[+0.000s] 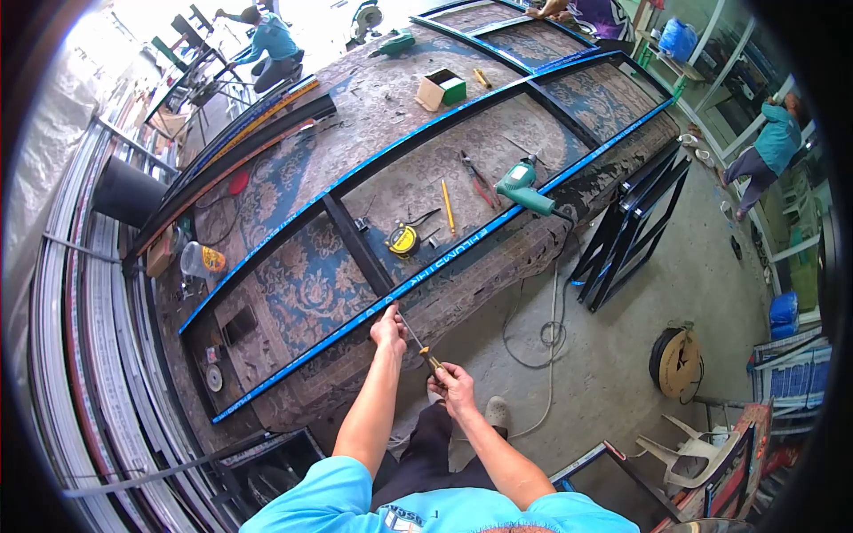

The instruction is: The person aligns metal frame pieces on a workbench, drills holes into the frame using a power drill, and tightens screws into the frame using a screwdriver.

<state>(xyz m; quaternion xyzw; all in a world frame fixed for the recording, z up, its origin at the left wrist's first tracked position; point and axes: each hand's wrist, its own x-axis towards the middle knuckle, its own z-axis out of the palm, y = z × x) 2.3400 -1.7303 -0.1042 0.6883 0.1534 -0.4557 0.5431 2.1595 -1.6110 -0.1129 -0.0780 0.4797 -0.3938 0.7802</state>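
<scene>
My right hand point(454, 389) is closed around the handle of a screwdriver point(430, 357), whose long shaft points up and left to the near edge of a dark metal frame point(355, 244) with blue protective film. My left hand point(388, 329) is at that same edge, fingers pinched together beside the screwdriver's tip. What those fingers hold, if anything, is too small to make out. Inside the frame lie a yellow tape measure point(403, 239), a yellow pencil point(448, 206) and red-handled pliers point(478, 182). A green power drill point(526, 186) rests across the frame's near rail.
The frame lies on a carpet-covered table point(311, 293). A small box point(442, 90) and a plastic cup point(203, 259) stand on it. Metal profiles point(80, 311) are stacked at left. Cables point(553, 333) and a spool point(679, 364) lie on the floor. Other people work at upper left and right.
</scene>
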